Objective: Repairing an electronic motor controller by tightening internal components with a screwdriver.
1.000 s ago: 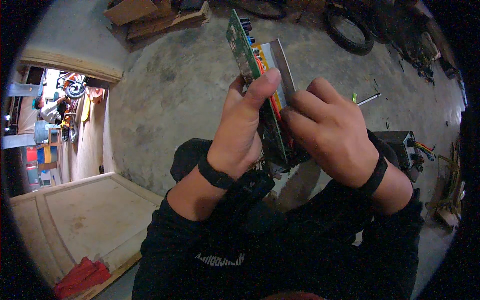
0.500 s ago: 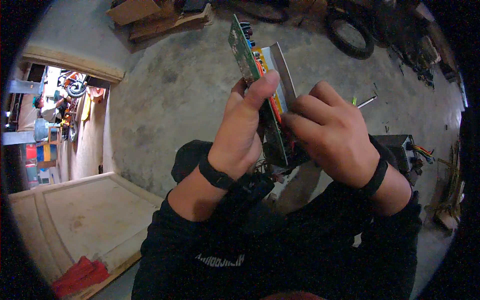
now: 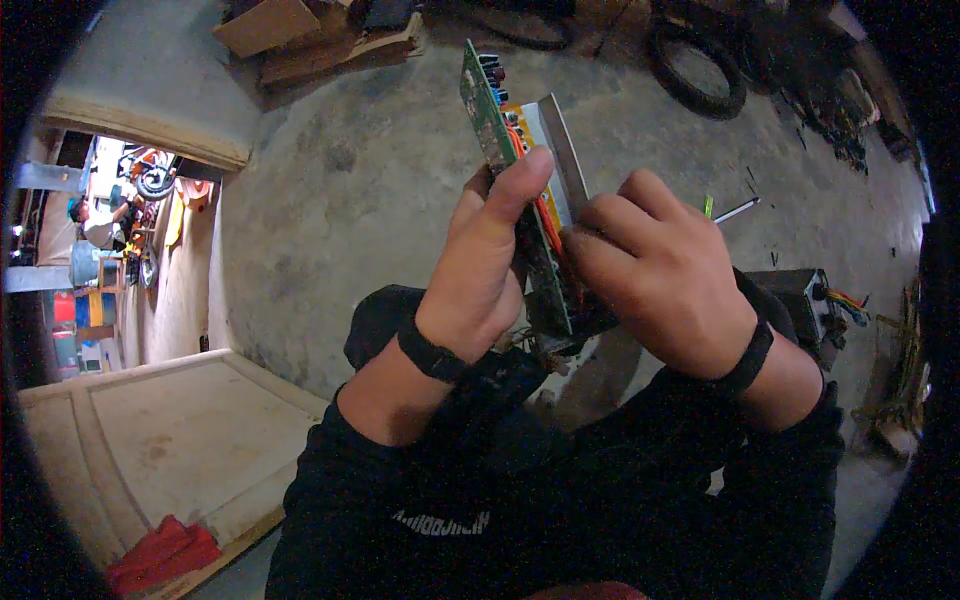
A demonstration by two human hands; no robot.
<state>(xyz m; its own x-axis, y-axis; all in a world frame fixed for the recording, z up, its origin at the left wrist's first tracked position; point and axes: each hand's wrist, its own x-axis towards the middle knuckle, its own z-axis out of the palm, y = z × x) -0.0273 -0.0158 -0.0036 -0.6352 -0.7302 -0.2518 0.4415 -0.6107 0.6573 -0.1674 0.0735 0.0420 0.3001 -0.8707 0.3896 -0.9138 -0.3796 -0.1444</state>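
Note:
My left hand (image 3: 470, 255) is closed round a green circuit board (image 3: 484, 115), held tilted on edge with its thumb on the near edge. Small capacitors (image 3: 494, 75) stand at the board's far end. Orange wires (image 3: 549, 222) run along its inner side, beside a grey metal plate (image 3: 568, 155) with yellow and white showing next to it. The fingers of my right hand (image 3: 665, 275) are bent and pressed together against the right side of the board's lower half. What they pinch, if anything, is hidden behind the knuckles.
A metal box (image 3: 787, 292) with coloured wires (image 3: 848, 303) sits at my right on the concrete floor. A screwdriver-like tool (image 3: 738, 209) lies beyond my right hand. Tyres (image 3: 695, 70) and cardboard (image 3: 270, 35) lie farther off. At left are a wooden panel (image 3: 190, 410), a red cloth (image 3: 165, 555) and a doorway with a person (image 3: 105, 222).
The board and both hands have sunk very slightly in the picture. My right fingers have shifted a little against the board; the left grip stays the same.

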